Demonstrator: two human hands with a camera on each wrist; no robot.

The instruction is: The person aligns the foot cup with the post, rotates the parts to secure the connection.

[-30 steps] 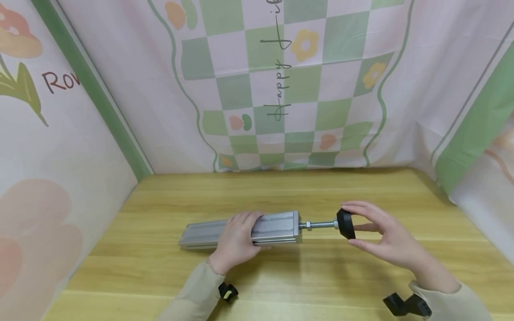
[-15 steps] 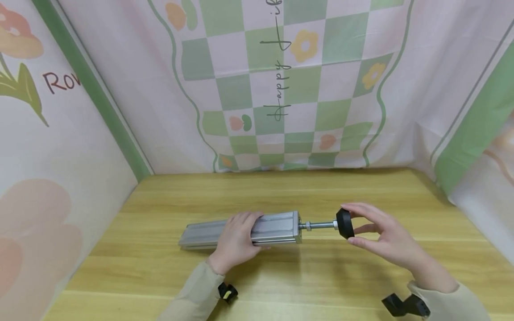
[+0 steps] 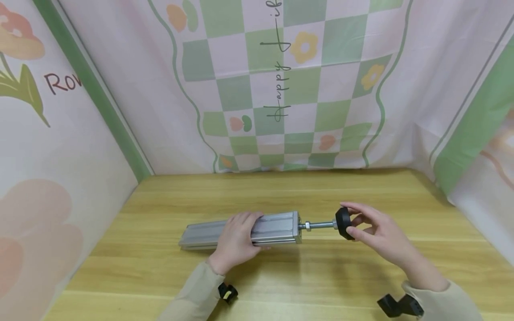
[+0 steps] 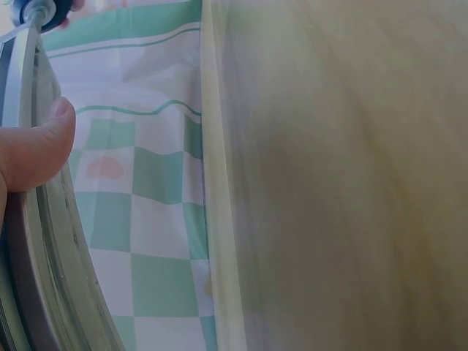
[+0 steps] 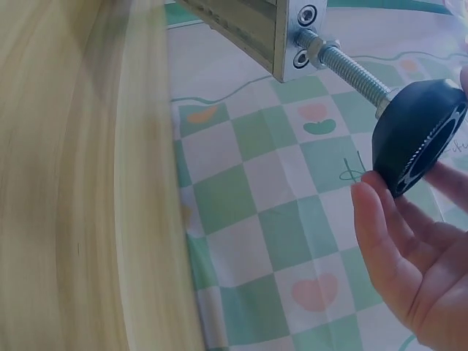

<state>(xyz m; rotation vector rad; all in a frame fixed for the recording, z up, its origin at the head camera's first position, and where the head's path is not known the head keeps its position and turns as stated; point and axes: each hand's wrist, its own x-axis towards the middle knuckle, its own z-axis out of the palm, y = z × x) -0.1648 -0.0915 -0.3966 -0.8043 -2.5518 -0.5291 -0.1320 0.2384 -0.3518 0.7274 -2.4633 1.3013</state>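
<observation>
An aluminium profile [image 3: 277, 226] lies level across the middle of the head view, its end plate facing right. My left hand [image 3: 238, 238] grips it around the middle, the thumb [image 4: 40, 150] along its near side in the left wrist view. From the end plate [image 5: 301, 40] sticks a threaded rod [image 5: 355, 72] with a nut [image 5: 319, 51] on it. A black levelling foot [image 3: 343, 223] sits on the rod's outer end. My right hand [image 3: 379, 229] holds the foot by its edge between thumb and fingers; the foot's ribbed underside shows in the right wrist view.
The wooden table [image 3: 321, 285] spreads under both hands. A checked curtain [image 3: 277, 151] hangs along its back edge, with printed cloth at both sides. Black wrist mounts [image 3: 228, 293] sit at the sleeves.
My right thumb has moved up across the foot's outer face and the fingers have shifted round its edge. The foot tilts slightly differently. The left hand and the profile stay put.
</observation>
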